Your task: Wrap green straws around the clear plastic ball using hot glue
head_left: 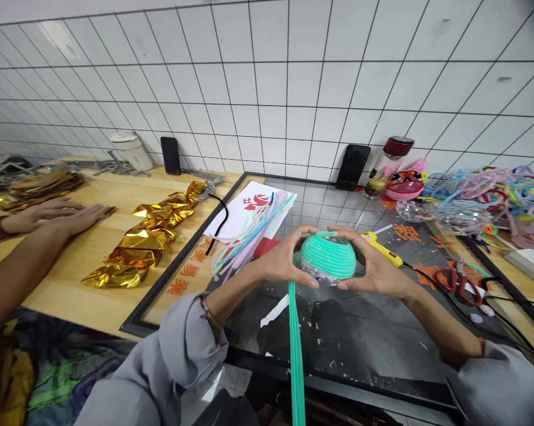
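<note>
Between my two hands is a small rounded bowl shape (328, 257) wound with teal cord, its lower rim clear and shiny. My left hand (289, 257) is closed around its left side, thumb at the lower edge. On the opposite side my right hand (376, 263) grips it the same way. A bundle of teal strips (296, 355) hangs from the left of the bowl shape down past the table's front edge. Just behind my right hand lies a yellow glue gun (385, 248). The underside of the bowl shape is hidden.
Pastel strips (244, 228) lie on white paper (222, 222) to the left. Red-handled scissors (459, 287) and black cables are at right, before a tangled heap of strips (484, 192). A glass bottle (385, 168) stands behind. At left, another person's hands (58, 216) rest near gold foil (145, 236).
</note>
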Tool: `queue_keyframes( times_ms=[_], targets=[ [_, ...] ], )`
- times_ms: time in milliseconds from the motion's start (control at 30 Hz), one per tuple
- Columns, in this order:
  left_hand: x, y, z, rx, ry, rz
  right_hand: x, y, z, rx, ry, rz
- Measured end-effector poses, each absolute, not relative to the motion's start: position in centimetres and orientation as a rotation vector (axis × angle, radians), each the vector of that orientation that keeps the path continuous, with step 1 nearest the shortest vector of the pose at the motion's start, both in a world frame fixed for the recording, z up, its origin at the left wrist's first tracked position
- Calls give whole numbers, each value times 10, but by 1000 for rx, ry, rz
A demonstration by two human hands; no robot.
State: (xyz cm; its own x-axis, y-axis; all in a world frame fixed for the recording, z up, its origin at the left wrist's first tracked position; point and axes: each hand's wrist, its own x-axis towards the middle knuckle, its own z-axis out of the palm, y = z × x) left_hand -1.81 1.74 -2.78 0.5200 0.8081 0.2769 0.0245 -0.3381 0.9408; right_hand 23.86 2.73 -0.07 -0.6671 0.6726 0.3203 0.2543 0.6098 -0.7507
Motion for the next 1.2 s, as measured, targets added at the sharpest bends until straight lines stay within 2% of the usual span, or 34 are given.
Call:
queue_keyframes(
  times_ms=[500, 1200],
  targets=[
    [-14, 16, -41, 2244, 626, 1049, 236, 13, -1, -652, -2424, 627],
    [-17, 8, -34, 2423, 607, 995, 235, 8, -14, -632, -2416, 597]
  ],
)
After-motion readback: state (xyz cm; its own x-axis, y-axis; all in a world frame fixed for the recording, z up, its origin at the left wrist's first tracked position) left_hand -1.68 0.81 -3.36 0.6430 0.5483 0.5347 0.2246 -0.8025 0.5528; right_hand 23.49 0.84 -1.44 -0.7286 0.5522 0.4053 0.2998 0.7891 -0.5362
